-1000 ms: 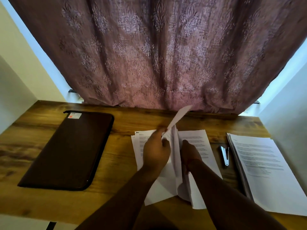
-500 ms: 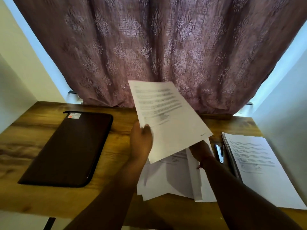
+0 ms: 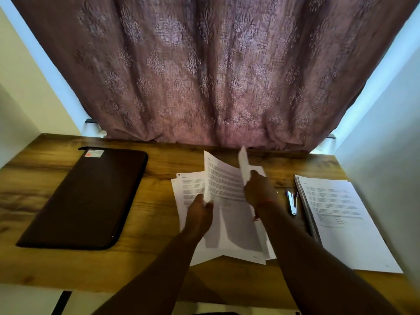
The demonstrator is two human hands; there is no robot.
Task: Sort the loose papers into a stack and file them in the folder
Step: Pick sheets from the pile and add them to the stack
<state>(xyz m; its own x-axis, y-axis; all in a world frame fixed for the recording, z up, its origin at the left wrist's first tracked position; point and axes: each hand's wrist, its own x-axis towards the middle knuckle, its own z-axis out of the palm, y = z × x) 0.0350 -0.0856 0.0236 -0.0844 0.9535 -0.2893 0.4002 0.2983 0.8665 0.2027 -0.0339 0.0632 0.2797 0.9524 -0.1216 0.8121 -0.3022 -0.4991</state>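
Loose white printed papers (image 3: 238, 235) lie spread in the middle of the wooden desk (image 3: 145, 264). My left hand (image 3: 200, 212) pinches the left edge of a printed sheet (image 3: 223, 180) that curves up off the pile. My right hand (image 3: 259, 189) grips another sheet (image 3: 244, 164), seen nearly edge-on and raised toward the curtain. A dark brown zip folder (image 3: 86, 196) lies closed on the left of the desk, apart from both hands. A neat stack of printed papers (image 3: 341, 219) sits at the right.
A small metal stapler (image 3: 292, 202) lies between the loose papers and the right stack. A patterned mauve curtain (image 3: 209, 71) hangs along the desk's far edge. Walls close in on both sides.
The sheet held high in front of the curtain has come down toward the pile. My right hand has come out from under it and now grips a second sheet.
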